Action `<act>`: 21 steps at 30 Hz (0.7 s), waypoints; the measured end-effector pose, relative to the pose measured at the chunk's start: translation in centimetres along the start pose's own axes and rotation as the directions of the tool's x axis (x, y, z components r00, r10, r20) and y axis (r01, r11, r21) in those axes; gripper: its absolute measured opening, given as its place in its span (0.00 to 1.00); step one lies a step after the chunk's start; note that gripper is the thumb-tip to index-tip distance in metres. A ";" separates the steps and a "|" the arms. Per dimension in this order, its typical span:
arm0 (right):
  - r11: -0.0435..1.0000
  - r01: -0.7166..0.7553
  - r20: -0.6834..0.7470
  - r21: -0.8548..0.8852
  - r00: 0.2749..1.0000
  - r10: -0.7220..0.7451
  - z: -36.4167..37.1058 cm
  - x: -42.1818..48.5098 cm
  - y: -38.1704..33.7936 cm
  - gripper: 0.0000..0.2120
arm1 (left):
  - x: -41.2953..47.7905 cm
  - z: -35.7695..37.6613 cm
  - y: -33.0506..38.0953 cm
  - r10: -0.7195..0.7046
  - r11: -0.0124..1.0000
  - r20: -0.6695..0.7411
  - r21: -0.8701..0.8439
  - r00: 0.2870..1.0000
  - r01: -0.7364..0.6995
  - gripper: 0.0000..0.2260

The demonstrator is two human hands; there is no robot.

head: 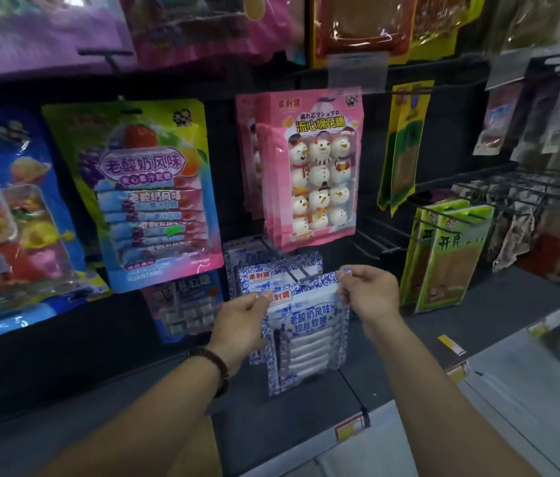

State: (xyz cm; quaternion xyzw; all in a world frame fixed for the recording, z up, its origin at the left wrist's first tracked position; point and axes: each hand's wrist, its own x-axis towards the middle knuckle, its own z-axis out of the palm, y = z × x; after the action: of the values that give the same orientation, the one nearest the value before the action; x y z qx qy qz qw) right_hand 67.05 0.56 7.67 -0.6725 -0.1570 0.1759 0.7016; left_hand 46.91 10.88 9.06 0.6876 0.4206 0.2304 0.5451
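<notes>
Just below the pink snowman packet (316, 166), the blue-and-white sweet packet (307, 335) is held up by its two top corners; the left hand (240, 325) pinches the top left corner between thumb and fingers, and the right hand (371, 294) pinches the top right corner the same way; the packet's top edge sits at the front tip of a wire hook (292, 266), though I cannot tell whether the hook has passed through its hole; like packets (254, 266) hang further back on that hook, under the snowman packet; by my reading the hanging is about half done, the packet lifted and lined up, the slide along the hook and the letting go left to do; a bead bracelet (218, 364) circles the left wrist; a fruit sweet packet (147, 194) hangs left of the snowman packet, green packets (443, 256) down to its right.
</notes>
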 end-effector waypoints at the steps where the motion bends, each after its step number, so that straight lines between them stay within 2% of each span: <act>1: 1.000 0.015 -0.031 -0.016 0.999 -0.016 0.2 0.1 0.2 0.01 | 0.3 0.1 0.0 0.001 1.000 -0.007 0.003 1.000 -0.001 0.13; 7: 0.997 0.021 -0.116 -0.072 0.993 -0.030 1.8 0.0 1.8 0.02 | 1.6 0.2 -1.1 -0.045 0.999 -0.036 0.012 0.998 0.045 0.14; 8: 0.996 0.025 -0.119 -0.087 0.992 -0.036 2.0 0.1 2.0 0.05 | 1.9 0.3 -1.2 -0.045 0.999 -0.046 0.009 0.998 0.045 0.16; 10: 0.990 0.039 -0.116 -0.134 0.992 -0.054 2.4 0.0 2.2 0.16 | 2.7 0.4 -1.2 -0.035 0.999 -0.066 0.008 0.997 0.036 0.20; 13: 0.973 0.069 -0.063 -0.219 0.994 -0.084 2.9 -0.9 1.7 0.25 | 4.3 0.6 -1.2 -0.046 0.999 -0.131 0.007 0.990 0.048 0.16; 17: 0.930 0.106 0.050 -0.351 0.994 -0.095 3.3 -1.7 1.7 0.21 | 6.5 0.2 -1.6 0.024 0.996 -0.224 0.088 0.974 -0.004 0.20; 21: 0.899 0.110 0.143 -0.423 0.988 -0.054 3.2 -2.1 1.7 0.14 | 7.0 0.0 -1.5 0.096 0.984 -0.247 0.168 0.964 -0.054 0.23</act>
State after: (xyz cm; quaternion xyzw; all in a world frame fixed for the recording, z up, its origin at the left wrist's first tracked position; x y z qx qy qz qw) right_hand 63.69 2.47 6.18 -0.7906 -0.2646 0.1495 0.5316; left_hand 50.20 16.74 6.69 0.7092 0.4778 0.3028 0.4207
